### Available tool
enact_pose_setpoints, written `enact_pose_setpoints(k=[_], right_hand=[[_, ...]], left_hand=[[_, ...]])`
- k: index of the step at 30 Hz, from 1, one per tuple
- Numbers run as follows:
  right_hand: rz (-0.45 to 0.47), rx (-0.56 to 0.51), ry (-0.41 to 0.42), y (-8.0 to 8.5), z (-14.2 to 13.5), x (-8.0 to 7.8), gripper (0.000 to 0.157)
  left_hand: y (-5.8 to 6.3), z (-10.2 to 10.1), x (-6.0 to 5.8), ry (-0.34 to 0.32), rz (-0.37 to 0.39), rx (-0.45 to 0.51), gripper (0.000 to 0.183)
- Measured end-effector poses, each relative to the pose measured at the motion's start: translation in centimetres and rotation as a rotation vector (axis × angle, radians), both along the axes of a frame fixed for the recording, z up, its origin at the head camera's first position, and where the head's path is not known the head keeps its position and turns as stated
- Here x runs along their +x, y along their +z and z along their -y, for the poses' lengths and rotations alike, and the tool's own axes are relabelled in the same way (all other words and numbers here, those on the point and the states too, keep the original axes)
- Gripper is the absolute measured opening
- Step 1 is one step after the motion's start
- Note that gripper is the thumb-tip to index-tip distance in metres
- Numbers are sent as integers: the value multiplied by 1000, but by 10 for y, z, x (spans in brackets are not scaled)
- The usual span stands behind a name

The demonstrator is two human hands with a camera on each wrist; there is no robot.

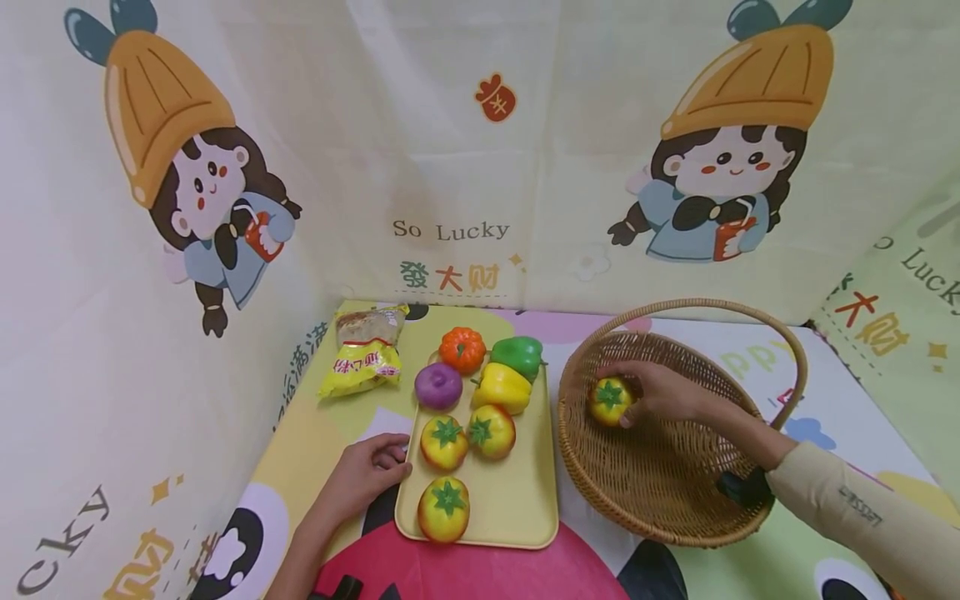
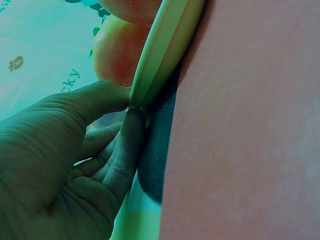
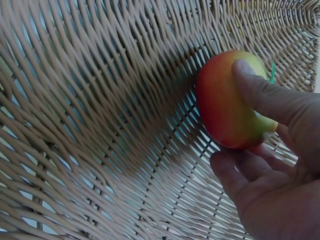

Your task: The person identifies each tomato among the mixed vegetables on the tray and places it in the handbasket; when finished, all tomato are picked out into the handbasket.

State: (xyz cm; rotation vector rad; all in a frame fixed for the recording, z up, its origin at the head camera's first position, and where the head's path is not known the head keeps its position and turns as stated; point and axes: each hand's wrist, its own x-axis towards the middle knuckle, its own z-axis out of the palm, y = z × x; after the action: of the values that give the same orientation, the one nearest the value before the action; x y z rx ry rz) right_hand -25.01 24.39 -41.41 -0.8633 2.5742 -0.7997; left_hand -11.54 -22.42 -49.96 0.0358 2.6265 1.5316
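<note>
My right hand (image 1: 654,390) reaches into the wicker basket (image 1: 675,525) and grips a yellow-red toy fruit with a green leafy top (image 1: 611,402). In the right wrist view the thumb lies over this fruit (image 3: 220,100), with the other fingers below, close to the woven wall. My left hand (image 1: 367,471) pinches the left rim of the yellow tray (image 1: 517,508) between thumb and index finger. On the tray lie three similar yellow-red fruits (image 1: 444,508), a purple onion (image 1: 438,386), an orange pumpkin (image 1: 462,350), a yellow bell pepper (image 1: 502,388) and a green bell pepper (image 1: 517,357).
A yellow printed food bag (image 1: 363,350) lies behind the tray on the left. The basket's tall handle (image 1: 701,305) arches over its opening. Patterned cloth (image 1: 450,167) hangs behind and at both sides of the table.
</note>
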Motion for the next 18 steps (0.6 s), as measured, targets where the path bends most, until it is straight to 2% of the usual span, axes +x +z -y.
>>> enact_pose_setpoints(k=[10,18], right_hand=[[-40,26,-16,1,2,4,66],[-34,62,-31,2,2,3,70]], left_hand=[[0,0,1,-7,-8,2,39],[0,1,0,-18,-12,6,40]])
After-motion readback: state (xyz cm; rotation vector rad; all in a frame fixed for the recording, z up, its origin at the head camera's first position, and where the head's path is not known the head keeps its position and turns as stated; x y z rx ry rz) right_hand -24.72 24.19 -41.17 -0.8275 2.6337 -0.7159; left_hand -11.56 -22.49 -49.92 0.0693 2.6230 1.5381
